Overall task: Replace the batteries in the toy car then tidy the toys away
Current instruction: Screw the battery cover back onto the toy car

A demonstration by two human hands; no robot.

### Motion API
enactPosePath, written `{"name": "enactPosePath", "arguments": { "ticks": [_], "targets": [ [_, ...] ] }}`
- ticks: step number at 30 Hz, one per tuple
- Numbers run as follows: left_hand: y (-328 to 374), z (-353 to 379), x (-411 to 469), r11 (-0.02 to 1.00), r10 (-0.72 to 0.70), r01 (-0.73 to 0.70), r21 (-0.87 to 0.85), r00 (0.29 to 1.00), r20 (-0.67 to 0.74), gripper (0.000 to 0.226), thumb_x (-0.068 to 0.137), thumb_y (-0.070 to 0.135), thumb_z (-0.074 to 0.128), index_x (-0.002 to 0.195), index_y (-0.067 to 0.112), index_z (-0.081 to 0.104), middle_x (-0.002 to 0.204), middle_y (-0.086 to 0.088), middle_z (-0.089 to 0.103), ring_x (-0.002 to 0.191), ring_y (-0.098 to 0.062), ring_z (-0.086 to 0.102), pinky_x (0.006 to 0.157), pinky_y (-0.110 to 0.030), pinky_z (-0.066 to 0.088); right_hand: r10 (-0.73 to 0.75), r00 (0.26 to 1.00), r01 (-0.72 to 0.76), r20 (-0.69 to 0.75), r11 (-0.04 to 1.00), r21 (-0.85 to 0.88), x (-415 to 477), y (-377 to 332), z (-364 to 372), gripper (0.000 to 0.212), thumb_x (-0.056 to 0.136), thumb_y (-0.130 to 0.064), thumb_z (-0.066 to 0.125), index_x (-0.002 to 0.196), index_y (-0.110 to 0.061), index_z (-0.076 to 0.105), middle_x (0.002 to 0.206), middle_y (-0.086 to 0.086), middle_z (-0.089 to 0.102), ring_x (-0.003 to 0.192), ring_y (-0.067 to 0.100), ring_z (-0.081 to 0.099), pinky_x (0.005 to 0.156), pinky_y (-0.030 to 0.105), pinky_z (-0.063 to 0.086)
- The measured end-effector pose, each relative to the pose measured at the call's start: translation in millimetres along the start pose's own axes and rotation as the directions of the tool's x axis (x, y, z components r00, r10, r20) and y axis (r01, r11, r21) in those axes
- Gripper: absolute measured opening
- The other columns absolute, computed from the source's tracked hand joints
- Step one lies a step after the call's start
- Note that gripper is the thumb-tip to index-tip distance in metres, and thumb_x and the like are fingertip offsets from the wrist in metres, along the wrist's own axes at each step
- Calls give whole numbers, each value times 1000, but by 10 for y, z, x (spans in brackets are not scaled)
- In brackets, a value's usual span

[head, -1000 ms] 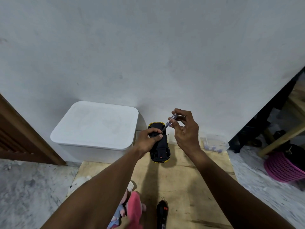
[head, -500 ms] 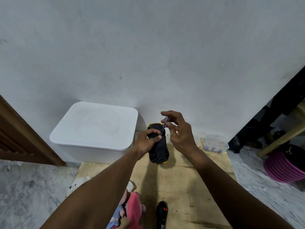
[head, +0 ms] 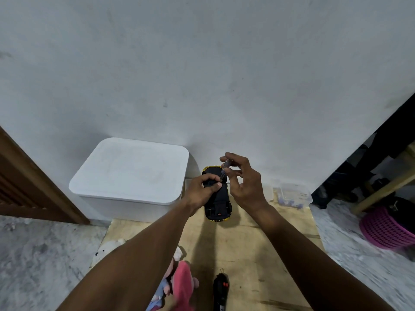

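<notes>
Over the wooden board (head: 258,254), thumb and fingertips of my right hand (head: 244,182) pinch a clear-handled screwdriver (head: 224,170), angled down at the upturned toy car (head: 219,205). My left hand (head: 203,189) curls round the car's far end. From the car, a white lidded box (head: 130,173) sits at nine o'clock and a black remote (head: 221,288) at six.

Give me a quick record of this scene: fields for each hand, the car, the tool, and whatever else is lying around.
left hand: grips the car
right hand: pinches the screwdriver by its handle
car: underside up, above the board
screwdriver: tilted, tip at the car's underside near the left thumb
battery cover: too small to tell
bin: white, lid on, left of the car
near edge: plush toys, remote
right side: clear box by the wall, pink basket on the floor
</notes>
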State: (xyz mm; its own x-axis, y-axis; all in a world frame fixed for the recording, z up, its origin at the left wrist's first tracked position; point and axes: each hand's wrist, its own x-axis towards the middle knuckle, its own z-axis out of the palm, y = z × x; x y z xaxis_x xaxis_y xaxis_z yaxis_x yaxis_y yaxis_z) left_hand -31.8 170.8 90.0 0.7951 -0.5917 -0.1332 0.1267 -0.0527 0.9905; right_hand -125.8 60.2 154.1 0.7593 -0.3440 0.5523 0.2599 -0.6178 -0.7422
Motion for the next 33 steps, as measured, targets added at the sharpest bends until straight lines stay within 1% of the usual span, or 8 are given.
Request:
{"name": "enactPosePath", "arguments": {
  "ticks": [6,11,15,17,20,24,29,33],
  "targets": [
    [19,-16,-12,1000,-22,22,6,999,-25,8,88,16,71,96,14,70,94,0,68,86,-16,62,59,-19,51,-48,999,47,19,997,60,-11,-7,49,50,93,8,57,130,-25,53,122,1,66,115,12,65,95,29,54],
    [63,-21,-37,999,-42,41,-12,998,-46,10,88,13,72,98,12,70,96,0,69,85,-15,63,58,-19,51,4,997,1,-73,998,70,37,10,41,49,88,9,65,126,-22,60,103,-2,69,102,9,68,88,28,57],
    [73,-14,-60,998,-63,62,-33,997,-41,11,89,12,71,100,10,70,96,-2,69,83,-16,63,54,-19,51,-4,1000,5,-14,996,94,49,8,-3,45,91,9,59,127,-17,59,117,1,68,111,14,67,98,32,54],
    [80,-17,-64,997,-71,69,-33,996,-51,11,89,11,71,100,10,70,95,-1,68,82,-16,63,53,-19,51,8,1000,-7,-5,996,86,52,-8,12,48,90,11,59,125,-22,58,111,-5,69,105,15,69,92,33,57],
    [109,-25,-59,997,-73,72,-20,996,-49,10,88,10,72,97,14,70,96,-1,68,81,-15,64,52,-20,51,-71,996,74,-56,996,46,54,28,28,41,87,9,66,121,-15,62,98,2,69,94,21,69,84,41,58],
    [114,-44,-91,997,-77,77,-3,997,-28,18,86,4,71,101,14,69,99,-2,66,81,-15,62,52,-18,51,-24,1000,25,-9,996,87,63,24,9,44,91,8,61,126,-19,59,115,1,68,108,19,68,96,39,55],
    [111,-67,-124,997,-77,78,-8,997,14,27,85,-2,67,104,17,61,103,0,61,84,-20,62,57,-27,55,3,998,1,-59,997,77,68,31,0,47,86,9,67,119,-24,62,100,-2,68,95,14,68,81,39,59],
    [116,-74,-149,996,-87,88,-24,995,45,32,87,-3,65,109,19,59,107,0,59,86,-21,62,59,-31,56,3,1000,-5,17,995,102,65,48,-23,48,89,11,61,126,-20,58,117,2,68,111,16,67,97,34,55]
  ]
}}
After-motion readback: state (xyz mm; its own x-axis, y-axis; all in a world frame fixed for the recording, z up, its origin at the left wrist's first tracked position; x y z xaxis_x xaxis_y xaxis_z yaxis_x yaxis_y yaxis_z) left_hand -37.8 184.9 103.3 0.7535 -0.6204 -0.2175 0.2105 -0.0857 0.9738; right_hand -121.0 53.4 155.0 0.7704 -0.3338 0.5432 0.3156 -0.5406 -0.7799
